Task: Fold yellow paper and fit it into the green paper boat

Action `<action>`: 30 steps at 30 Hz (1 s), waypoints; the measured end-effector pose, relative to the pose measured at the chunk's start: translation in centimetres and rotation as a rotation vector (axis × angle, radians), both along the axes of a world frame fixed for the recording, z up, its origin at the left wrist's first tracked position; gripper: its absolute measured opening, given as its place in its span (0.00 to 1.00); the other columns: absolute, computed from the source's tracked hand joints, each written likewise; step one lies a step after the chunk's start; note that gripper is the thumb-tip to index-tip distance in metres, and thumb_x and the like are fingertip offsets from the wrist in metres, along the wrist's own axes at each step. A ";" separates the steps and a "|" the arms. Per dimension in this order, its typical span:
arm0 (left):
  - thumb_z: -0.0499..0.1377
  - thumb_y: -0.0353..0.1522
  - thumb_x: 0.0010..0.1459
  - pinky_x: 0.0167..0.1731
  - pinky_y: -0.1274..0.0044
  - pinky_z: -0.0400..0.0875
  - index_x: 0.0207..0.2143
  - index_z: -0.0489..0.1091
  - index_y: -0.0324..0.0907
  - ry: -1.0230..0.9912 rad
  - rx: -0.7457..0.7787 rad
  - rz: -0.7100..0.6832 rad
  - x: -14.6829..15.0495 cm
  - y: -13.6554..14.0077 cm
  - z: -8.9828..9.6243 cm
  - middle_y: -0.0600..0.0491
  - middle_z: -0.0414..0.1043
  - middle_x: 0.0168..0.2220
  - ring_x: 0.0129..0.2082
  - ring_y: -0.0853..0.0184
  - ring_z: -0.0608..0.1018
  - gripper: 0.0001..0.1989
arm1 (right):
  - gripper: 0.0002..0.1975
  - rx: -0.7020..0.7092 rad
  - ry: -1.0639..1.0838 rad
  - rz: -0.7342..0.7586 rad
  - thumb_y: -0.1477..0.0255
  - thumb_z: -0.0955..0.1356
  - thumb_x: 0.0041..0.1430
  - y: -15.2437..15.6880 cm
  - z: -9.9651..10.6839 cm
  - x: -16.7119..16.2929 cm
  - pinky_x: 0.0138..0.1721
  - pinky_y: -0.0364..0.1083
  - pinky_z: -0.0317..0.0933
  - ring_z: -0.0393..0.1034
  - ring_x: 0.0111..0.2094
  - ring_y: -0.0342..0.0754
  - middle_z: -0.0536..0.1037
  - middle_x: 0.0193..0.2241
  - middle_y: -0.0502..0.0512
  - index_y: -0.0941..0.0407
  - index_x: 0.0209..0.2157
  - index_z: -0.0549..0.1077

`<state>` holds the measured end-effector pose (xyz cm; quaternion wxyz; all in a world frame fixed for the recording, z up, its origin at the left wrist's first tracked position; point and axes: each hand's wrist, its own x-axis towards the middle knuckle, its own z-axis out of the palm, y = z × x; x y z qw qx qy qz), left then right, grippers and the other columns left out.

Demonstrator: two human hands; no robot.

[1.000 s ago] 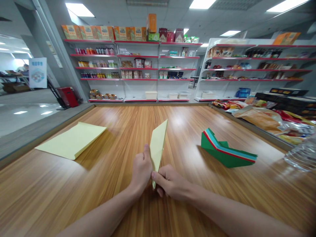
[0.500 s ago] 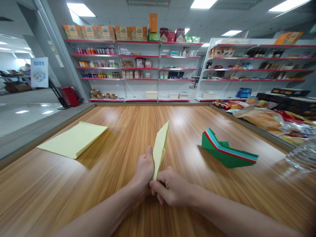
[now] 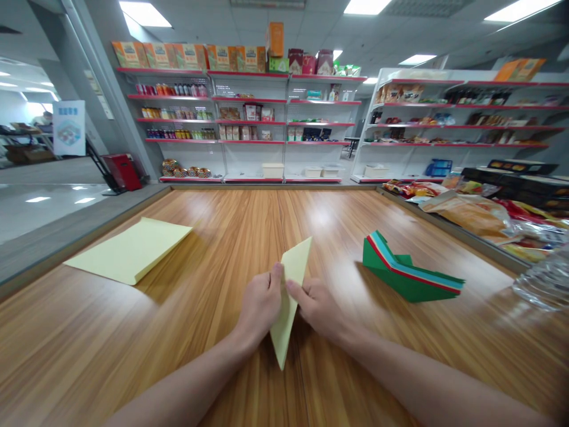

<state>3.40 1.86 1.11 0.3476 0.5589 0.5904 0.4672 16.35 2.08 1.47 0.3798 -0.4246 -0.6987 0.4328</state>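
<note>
A folded piece of pale yellow paper (image 3: 297, 261) is held up over the middle of the wooden table, its pointed lower end hanging below my hands. My left hand (image 3: 262, 299) grips its left side, thumb upright along the edge. From the right, my right hand (image 3: 316, 305) pinches the paper, with the thumb on its near face and the other fingers partly hidden behind. A flat sheet of yellow paper (image 3: 131, 249) with a bent front edge lies at the left. To the right stands a folded paper boat (image 3: 409, 276) in green, red, white and light blue.
The wooden table (image 3: 213, 225) has a raised edge. Snack packets (image 3: 471, 216) and black boxes (image 3: 520, 181) lie beyond its right edge, with clear plastic (image 3: 544, 284) nearby. Stocked shelves (image 3: 249, 123) stand behind, and a sign (image 3: 69, 127) is at the left.
My right hand has moved up from the paper's lower end to its middle. The paper has come lower and nearer, turning more of its face to me, with its lower tip now exposed.
</note>
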 end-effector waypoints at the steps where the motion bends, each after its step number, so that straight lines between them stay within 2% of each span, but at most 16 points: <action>1: 0.45 0.51 0.56 0.15 0.80 0.48 0.15 0.57 0.40 -0.004 0.011 0.015 -0.1 0.0 0.3 0.55 0.58 0.15 0.15 0.73 0.61 0.27 | 0.25 0.027 -0.065 0.055 0.58 0.60 0.59 -0.2 -0.1 -0.1 0.13 0.39 0.39 0.48 0.13 0.36 0.55 0.11 0.46 0.57 0.13 0.55; 4: 0.46 0.52 0.55 0.14 0.80 0.47 0.15 0.54 0.41 -0.082 -0.008 0.043 0.0 0.0 1.0 0.57 0.54 0.15 0.15 0.74 0.58 0.27 | 0.26 0.028 -0.134 0.248 0.59 0.58 0.61 -1.2 0.0 -0.3 0.12 0.38 0.41 0.49 0.12 0.36 0.57 0.10 0.46 0.57 0.12 0.56; 7: 0.47 0.55 0.52 0.12 0.80 0.47 0.14 0.53 0.42 -0.229 -0.178 -0.046 0.4 -0.2 1.4 0.58 0.52 0.13 0.13 0.74 0.57 0.28 | 0.29 -0.008 -0.073 0.439 0.58 0.55 0.62 -2.1 0.5 -0.1 0.12 0.37 0.47 0.53 0.11 0.36 0.60 0.09 0.48 0.58 0.12 0.60; 9: 0.48 0.56 0.50 0.12 0.80 0.47 0.13 0.52 0.42 -0.281 -0.273 -0.107 0.6 -0.2 1.5 0.59 0.51 0.12 0.12 0.75 0.56 0.29 | 0.29 -0.006 -0.044 0.481 0.58 0.55 0.62 -2.3 0.8 0.1 0.12 0.37 0.49 0.55 0.11 0.37 0.62 0.09 0.49 0.59 0.12 0.62; 11: 0.48 0.55 0.51 0.12 0.80 0.47 0.13 0.52 0.42 -0.250 -0.239 -0.096 0.5 -0.1 1.4 0.58 0.51 0.12 0.12 0.74 0.57 0.28 | 0.29 -0.012 -0.051 0.441 0.58 0.56 0.62 -2.2 0.8 0.1 0.13 0.37 0.49 0.56 0.11 0.37 0.62 0.09 0.50 0.59 0.12 0.62; 15: 0.45 0.50 0.56 0.13 0.81 0.49 0.14 0.55 0.41 -0.042 -0.022 0.030 -0.2 0.0 1.2 0.56 0.56 0.14 0.14 0.73 0.60 0.27 | 0.27 -0.065 -0.091 0.241 0.57 0.60 0.60 -1.3 0.5 -0.2 0.14 0.37 0.49 0.57 0.12 0.37 0.64 0.10 0.50 0.60 0.14 0.64; 17: 0.44 0.49 0.58 0.13 0.81 0.52 0.15 0.59 0.40 0.025 -0.013 0.032 -0.3 -0.2 1.2 0.53 0.61 0.15 0.14 0.72 0.64 0.28 | 0.25 -0.083 -0.023 0.094 0.56 0.61 0.59 -0.8 0.5 -0.3 0.14 0.37 0.50 0.59 0.13 0.37 0.65 0.12 0.50 0.60 0.16 0.64; 19: 0.43 0.50 0.58 0.13 0.80 0.56 0.16 0.63 0.39 -0.006 -0.056 -0.026 0.0 -0.5 1.5 0.51 0.65 0.15 0.14 0.69 0.68 0.29 | 0.25 -0.104 0.091 -0.012 0.56 0.60 0.59 -0.5 0.7 -0.3 0.14 0.37 0.51 0.59 0.13 0.38 0.66 0.12 0.49 0.60 0.17 0.64; 23: 0.41 0.53 0.57 0.12 0.80 0.60 0.14 0.66 0.36 -0.260 -0.240 -0.249 0.9 -0.9 2.2 0.48 0.67 0.14 0.12 0.69 0.67 0.34 | 0.26 -0.149 0.273 -0.004 0.54 0.61 0.58 -0.3 1.2 -0.1 0.11 0.37 0.47 0.56 0.10 0.37 0.63 0.10 0.48 0.60 0.15 0.64; 25: 0.40 0.53 0.57 0.12 0.80 0.59 0.13 0.66 0.36 -0.306 -0.279 -0.284 1.0 -0.8 2.3 0.48 0.66 0.13 0.11 0.71 0.66 0.36 | 0.27 -0.184 0.293 0.021 0.54 0.62 0.56 -0.2 1.3 0.0 0.10 0.37 0.45 0.54 0.09 0.36 0.63 0.09 0.48 0.60 0.14 0.63; 27: 0.40 0.52 0.57 0.11 0.80 0.59 0.13 0.66 0.37 -0.257 -0.217 -0.254 0.8 -0.6 1.9 0.49 0.66 0.13 0.11 0.70 0.67 0.34 | 0.26 -0.213 0.270 -0.001 0.54 0.63 0.56 0.1 1.2 0.0 0.10 0.37 0.44 0.54 0.09 0.36 0.63 0.09 0.48 0.59 0.14 0.63; 30: 0.44 0.49 0.58 0.12 0.80 0.60 0.17 0.64 0.38 -0.096 -0.040 -0.114 0.5 -0.6 1.1 0.52 0.65 0.15 0.12 0.70 0.69 0.28 | 0.25 -0.208 0.254 -0.136 0.55 0.63 0.55 0.6 1.0 0.2 0.10 0.37 0.44 0.55 0.09 0.37 0.62 0.09 0.47 0.59 0.14 0.61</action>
